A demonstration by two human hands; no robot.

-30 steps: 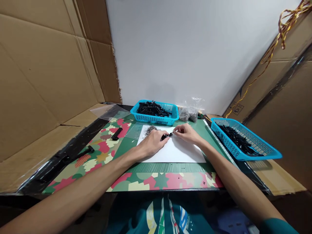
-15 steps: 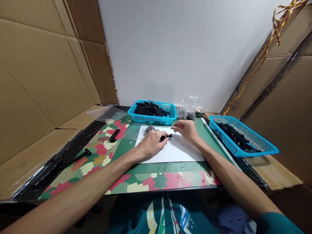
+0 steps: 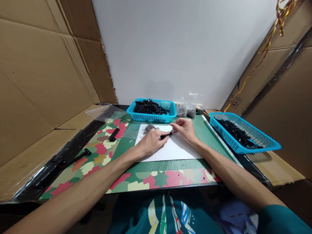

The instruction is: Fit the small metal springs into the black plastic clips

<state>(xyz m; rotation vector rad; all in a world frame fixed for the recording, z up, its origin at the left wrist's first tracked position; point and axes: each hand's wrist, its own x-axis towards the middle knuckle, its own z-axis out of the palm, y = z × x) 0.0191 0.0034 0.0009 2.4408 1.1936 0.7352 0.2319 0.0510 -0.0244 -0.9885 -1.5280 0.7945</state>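
Note:
My left hand (image 3: 152, 141) rests over a white sheet (image 3: 180, 151) and grips a small black plastic part (image 3: 165, 136) between thumb and fingers. The part's narrow end points right. My right hand (image 3: 184, 129) is pinched at that end, its fingertips close against it; whatever tiny thing they hold is too small to make out. Just behind my left hand lies a heap of small metal pieces (image 3: 149, 128), on the sheet's upper left corner.
Behind the sheet stands a blue basket (image 3: 151, 117) of black parts; another blue basket (image 3: 253, 150) of black parts is at the right. Clear bags (image 3: 187, 110) of metal pieces stand beside the first. Black pieces (image 3: 113, 134) lie at the left on the patterned mat. Cardboard walls flank the table.
My right hand has moved slightly left, bringing its fingertips to the end of the black part. My left hand still grips the part in nearly the same place. The view has shifted a little.

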